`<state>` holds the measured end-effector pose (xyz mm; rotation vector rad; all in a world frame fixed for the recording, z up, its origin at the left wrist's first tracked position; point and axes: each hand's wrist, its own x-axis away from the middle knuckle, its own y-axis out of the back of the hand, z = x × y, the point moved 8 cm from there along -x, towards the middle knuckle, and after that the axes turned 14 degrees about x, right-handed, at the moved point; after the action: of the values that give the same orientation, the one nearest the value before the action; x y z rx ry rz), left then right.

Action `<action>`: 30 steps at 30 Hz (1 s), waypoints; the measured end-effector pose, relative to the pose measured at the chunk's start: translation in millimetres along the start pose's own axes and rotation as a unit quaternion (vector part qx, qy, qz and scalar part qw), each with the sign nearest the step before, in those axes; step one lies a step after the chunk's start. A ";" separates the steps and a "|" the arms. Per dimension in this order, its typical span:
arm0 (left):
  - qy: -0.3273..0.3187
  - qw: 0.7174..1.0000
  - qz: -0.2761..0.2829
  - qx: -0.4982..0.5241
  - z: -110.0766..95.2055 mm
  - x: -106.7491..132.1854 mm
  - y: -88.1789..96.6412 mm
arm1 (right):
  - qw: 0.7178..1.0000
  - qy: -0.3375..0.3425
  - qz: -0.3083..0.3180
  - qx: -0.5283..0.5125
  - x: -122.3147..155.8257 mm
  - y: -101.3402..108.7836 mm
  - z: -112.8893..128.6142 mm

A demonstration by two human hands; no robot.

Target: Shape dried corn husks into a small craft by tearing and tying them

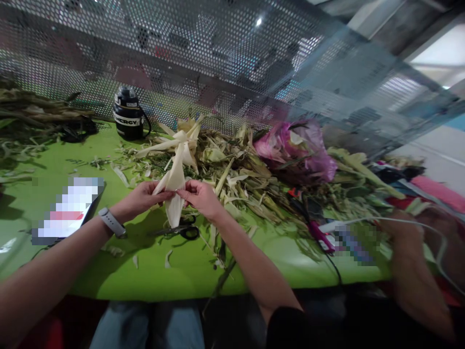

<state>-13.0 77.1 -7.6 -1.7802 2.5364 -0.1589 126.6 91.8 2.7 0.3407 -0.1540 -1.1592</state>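
Observation:
Both hands meet over the middle of the green table, holding a pale corn husk. My left hand pinches its left side, and my right hand pinches the opposite edge. The husk's lower end hangs pointed below my fingers. At its top it meets a knotted, star-like spread of pale husk; whether they are one piece I cannot tell. Dark scissors lie just under my hands. Behind them spreads a heap of dry husks.
A black bottle stands at the back left, near a lit, blurred-out screen. A pink plastic bag rests on the heap. A magenta glue gun with a cord lies right. A co-worker's arm reaches in at far right. Perforated metal panel behind.

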 end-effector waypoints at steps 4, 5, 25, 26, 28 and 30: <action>-0.011 1.000 -0.004 -0.017 0.2 -0.8 -0.8 | 1.000 -0.004 0.013 0.023 -0.3 -2.2 -3.9; -0.012 1.000 -0.004 -0.023 0.7 -1.1 -0.6 | 0.999 -0.006 0.018 0.031 -0.4 -2.6 -5.1; -0.002 0.996 0.013 -0.083 7.4 -3.4 3.7 | 0.995 -0.003 0.046 0.083 2.9 -2.4 -4.1; -0.003 0.996 0.014 -0.087 7.5 -3.5 3.4 | 0.995 0.000 0.048 0.086 2.9 -2.9 -4.3; -0.004 0.996 0.014 -0.091 7.2 -3.7 2.7 | 0.994 0.005 0.052 0.094 3.1 -3.8 -4.6; -0.008 0.995 0.018 -0.094 6.0 -3.6 1.1 | 0.993 0.007 0.054 0.104 3.4 -4.3 -4.9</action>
<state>-12.2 80.5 -13.7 -1.7863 2.6489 0.0995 125.6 88.0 -3.5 0.5179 -0.2779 -1.0364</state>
